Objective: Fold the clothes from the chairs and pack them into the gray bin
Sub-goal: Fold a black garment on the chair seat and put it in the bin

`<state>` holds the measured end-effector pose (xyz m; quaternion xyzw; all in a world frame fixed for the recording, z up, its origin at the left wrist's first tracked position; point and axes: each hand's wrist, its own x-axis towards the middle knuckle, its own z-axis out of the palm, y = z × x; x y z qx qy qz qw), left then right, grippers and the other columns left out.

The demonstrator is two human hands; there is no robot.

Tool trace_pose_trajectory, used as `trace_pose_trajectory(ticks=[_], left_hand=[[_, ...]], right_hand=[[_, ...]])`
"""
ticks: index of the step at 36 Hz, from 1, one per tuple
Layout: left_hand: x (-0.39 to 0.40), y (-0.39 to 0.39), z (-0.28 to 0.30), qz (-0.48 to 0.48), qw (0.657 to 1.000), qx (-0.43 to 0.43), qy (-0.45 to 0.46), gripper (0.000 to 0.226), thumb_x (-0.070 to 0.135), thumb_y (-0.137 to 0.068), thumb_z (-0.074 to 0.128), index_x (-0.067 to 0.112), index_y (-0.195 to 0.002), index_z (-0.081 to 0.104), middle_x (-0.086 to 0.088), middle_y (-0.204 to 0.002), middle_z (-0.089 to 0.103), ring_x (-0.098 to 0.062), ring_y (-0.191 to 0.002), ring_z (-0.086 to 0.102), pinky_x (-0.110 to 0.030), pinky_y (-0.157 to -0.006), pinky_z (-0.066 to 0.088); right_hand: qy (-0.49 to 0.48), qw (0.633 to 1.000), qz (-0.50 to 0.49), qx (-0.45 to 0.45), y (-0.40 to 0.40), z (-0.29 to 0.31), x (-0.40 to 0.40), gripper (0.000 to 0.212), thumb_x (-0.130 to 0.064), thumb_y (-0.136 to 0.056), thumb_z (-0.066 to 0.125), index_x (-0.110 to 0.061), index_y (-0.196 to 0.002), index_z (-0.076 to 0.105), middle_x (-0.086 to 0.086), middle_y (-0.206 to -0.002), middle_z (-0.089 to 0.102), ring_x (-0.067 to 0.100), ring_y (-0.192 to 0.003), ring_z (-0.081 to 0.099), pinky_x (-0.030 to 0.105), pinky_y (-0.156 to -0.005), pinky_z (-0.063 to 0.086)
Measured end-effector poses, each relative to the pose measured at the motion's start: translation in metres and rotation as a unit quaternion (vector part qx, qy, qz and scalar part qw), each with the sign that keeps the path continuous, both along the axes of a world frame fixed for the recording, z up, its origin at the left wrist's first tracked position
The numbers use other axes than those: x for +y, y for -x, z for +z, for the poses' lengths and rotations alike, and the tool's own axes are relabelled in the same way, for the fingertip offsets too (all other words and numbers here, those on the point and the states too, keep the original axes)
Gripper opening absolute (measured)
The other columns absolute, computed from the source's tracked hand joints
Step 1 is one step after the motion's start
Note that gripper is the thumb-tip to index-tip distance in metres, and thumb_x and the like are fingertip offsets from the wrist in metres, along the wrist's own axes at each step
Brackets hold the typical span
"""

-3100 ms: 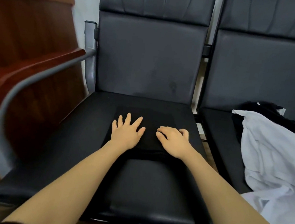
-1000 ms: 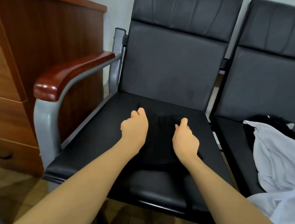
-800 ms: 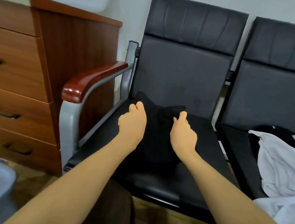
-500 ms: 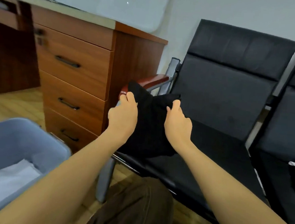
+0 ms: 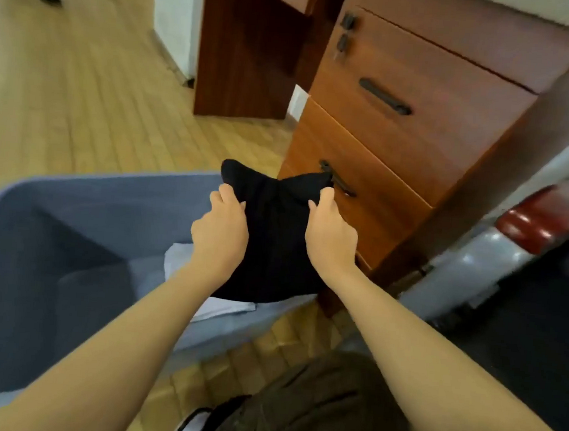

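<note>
Just above the frame's centre, the left hand (image 5: pixel 220 233) and right hand (image 5: pixel 330 238) each grip a side of the folded black garment (image 5: pixel 275 242), fingers curled round its edges, holding it over the right end of the gray bin (image 5: pixel 82 194). This looks like the packing step. Next it should be lowered flat onto the white fabric (image 5: pixel 220 307) already inside, clear of the wooden drawers (image 5: pixel 404 129) behind.

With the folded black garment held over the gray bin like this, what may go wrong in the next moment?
1. The black garment is gripped only at its sides by the left hand and right hand, so its fold may sag open.
2. It hangs near the right wall of the gray bin and might catch the rim.
3. It could rumple the white garment already inside.
</note>
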<state>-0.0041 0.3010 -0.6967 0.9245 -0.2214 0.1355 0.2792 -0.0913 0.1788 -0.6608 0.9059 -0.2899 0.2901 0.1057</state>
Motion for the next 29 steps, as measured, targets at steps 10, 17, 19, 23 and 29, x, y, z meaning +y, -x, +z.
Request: trace_pose_trajectory(ticks=[10,17,19,23,29], left_hand=[[0.074,-0.095,-0.138,0.090,0.971,0.157,-0.157,0.034,0.031,-0.105,0.025,0.001,-0.117,0.035,-0.010,-0.108,0.050,-0.029,-0.079,0.064,-0.030,-0.050,0.030],[0.120,-0.130,-0.204,0.141,0.940,0.223,-0.216,0.032,0.027,-0.104,0.028,0.000,-0.119,0.035,-0.014,-0.113,0.052,-0.030,-0.084,0.065,-0.033,-0.055,0.039],[0.133,-0.139,-0.222,0.168,0.914,0.216,-0.298,0.038,0.029,-0.102,0.036,-0.002,-0.125,0.032,-0.015,-0.123,0.046,-0.027,-0.099,0.060,-0.032,-0.063,0.044],[0.143,-0.146,-0.249,0.085,0.869,0.199,-0.444,0.073,0.037,-0.096,0.044,0.003,-0.146,0.003,-0.016,-0.149,0.014,-0.032,-0.132,0.029,-0.038,-0.105,0.032],[0.125,-0.128,-0.276,0.005,0.832,0.418,-0.365,0.081,0.050,-0.095,0.044,0.027,-0.150,-0.011,-0.012,-0.155,-0.020,-0.041,-0.142,-0.004,-0.058,-0.112,0.009]], right_hand=[[-0.231,0.950,0.114,0.175,-0.129,-0.149,0.045,0.032,-0.031,-0.104,0.028,-0.006,-0.124,0.035,0.006,-0.086,0.058,0.027,-0.067,0.054,0.036,-0.054,0.035],[-0.447,0.868,0.096,0.194,-0.176,-0.229,0.086,0.026,-0.030,-0.103,0.031,-0.011,-0.110,0.047,0.003,-0.090,0.052,0.021,-0.080,0.052,0.030,-0.069,0.038],[-0.432,0.866,0.098,0.234,-0.187,-0.250,0.097,0.030,-0.032,-0.102,0.035,-0.010,-0.123,0.040,0.009,-0.114,0.053,0.030,-0.099,0.056,0.039,-0.077,0.044],[-0.374,0.843,0.159,0.351,-0.191,-0.283,0.099,0.048,-0.021,-0.099,0.044,-0.016,-0.143,0.025,0.010,-0.141,0.030,0.033,-0.120,0.040,0.040,-0.092,0.038],[-0.321,0.771,0.222,0.504,-0.184,-0.308,0.090,0.070,-0.035,-0.092,0.055,-0.031,-0.150,0.017,0.003,-0.158,0.000,0.030,-0.142,0.011,0.041,-0.113,0.019]])
